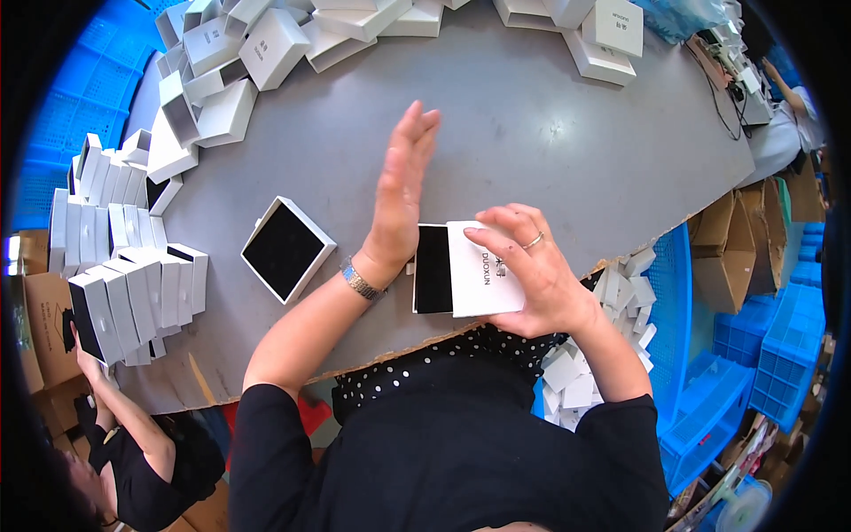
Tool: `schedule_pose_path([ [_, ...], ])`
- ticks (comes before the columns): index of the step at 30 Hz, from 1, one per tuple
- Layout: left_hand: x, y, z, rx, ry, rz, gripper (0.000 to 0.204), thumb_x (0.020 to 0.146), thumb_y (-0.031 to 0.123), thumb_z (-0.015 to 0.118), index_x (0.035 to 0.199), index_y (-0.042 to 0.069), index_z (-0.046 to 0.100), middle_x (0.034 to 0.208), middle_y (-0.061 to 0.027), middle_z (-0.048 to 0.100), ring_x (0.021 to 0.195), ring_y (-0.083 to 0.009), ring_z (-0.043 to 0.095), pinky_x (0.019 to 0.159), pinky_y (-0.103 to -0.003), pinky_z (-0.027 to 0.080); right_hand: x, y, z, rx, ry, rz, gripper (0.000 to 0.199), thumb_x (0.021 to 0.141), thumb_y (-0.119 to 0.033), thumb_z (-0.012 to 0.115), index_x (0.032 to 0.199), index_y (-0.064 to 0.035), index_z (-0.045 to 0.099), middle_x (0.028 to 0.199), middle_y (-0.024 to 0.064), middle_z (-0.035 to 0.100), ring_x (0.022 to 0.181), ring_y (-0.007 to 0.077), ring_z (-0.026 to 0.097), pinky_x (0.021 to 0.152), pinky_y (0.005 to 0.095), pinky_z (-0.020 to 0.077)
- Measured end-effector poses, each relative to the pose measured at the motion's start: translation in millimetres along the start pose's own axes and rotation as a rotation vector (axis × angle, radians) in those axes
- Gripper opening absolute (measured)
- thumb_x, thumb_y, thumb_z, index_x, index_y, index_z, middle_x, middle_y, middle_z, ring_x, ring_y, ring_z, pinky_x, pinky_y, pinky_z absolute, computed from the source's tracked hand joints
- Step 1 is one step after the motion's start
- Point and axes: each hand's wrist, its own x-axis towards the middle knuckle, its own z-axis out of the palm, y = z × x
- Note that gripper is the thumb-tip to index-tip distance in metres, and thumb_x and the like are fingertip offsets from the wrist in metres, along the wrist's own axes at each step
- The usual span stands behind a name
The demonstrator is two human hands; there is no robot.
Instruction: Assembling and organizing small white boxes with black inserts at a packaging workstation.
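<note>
A white slide-out box is in front of me at the table edge, its black-lined drawer [433, 269] partly inside a white printed sleeve [474, 288]. My right hand [536, 270] holds the sleeve from its right side, thumb at the near edge and fingers bent over the top. My left hand [403, 191] is on edge with its fingers stretched out, the heel of the palm by the drawer's left end. Left of my left wrist, an uncovered white drawer with black lining [285, 250] lies on the table.
Stacked white drawers [142, 297] stand at the left, where a co-worker's hand [87, 362] reaches in. White sleeves [222, 111] are heaped at the far left, more white boxes [612, 35] at the far right. A blue crate [669, 310] beside me holds small white pieces [567, 377].
</note>
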Motion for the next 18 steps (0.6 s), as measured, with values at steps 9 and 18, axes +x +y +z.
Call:
schedule_pose_path([
  [9,-13,14,31,-0.078,-0.076,0.007,0.088,0.101,0.063,0.027,0.164,0.003,0.011,0.171,-0.0196,0.014,0.159,-0.0312,0.008,0.127,-0.05,0.001,23,5,0,-0.076,0.12,0.024,0.089,0.059,-0.022,0.082,0.143,-0.01,0.054,0.138,0.0187,0.05,0.128,0.0425,0.044,0.111,0.053,0.0369],
  [18,-58,104,-94,1.392,0.038,0.16,0.069,0.081,0.03,0.072,0.141,0.002,0.053,0.149,-0.0221,0.046,0.147,-0.0413,0.035,0.12,-0.053,0.027,-55,0,-143,-0.384,-0.374,0.479,0.08,0.067,-0.056,0.084,0.129,-0.0113,0.061,0.131,0.016,0.054,0.126,0.0403,0.049,0.109,0.0547,0.037],
])
